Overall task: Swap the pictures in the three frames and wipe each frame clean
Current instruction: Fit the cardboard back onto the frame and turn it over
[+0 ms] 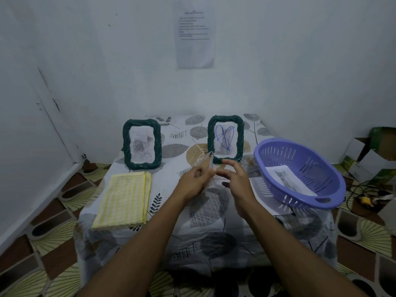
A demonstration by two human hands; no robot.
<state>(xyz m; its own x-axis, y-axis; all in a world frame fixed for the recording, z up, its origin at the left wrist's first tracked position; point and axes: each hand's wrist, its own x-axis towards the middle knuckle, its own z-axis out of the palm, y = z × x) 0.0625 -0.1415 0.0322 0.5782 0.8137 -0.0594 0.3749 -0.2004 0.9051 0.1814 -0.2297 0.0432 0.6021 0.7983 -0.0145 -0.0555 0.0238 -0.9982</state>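
Observation:
Two dark green woven frames stand on the table. The left frame (141,144) shows a rose picture; the right frame (225,139) shows a cat picture with a blue heart scribble over it. My left hand (194,185) grips a thin brown and clear piece (206,162), blurred, held edge-on in front of the right frame. My right hand (234,183) is beside it, fingers loosely bent and touching its lower edge. A cat picture (288,179) lies in the purple basket (300,202). A folded yellow checked cloth (126,199) lies at the table's left.
The table (214,211) carries a leaf-patterned sheet and sits low against a white wall with a printed page (195,33) taped up. Cardboard boxes (372,155) and cables (364,194) lie on the floor at the right.

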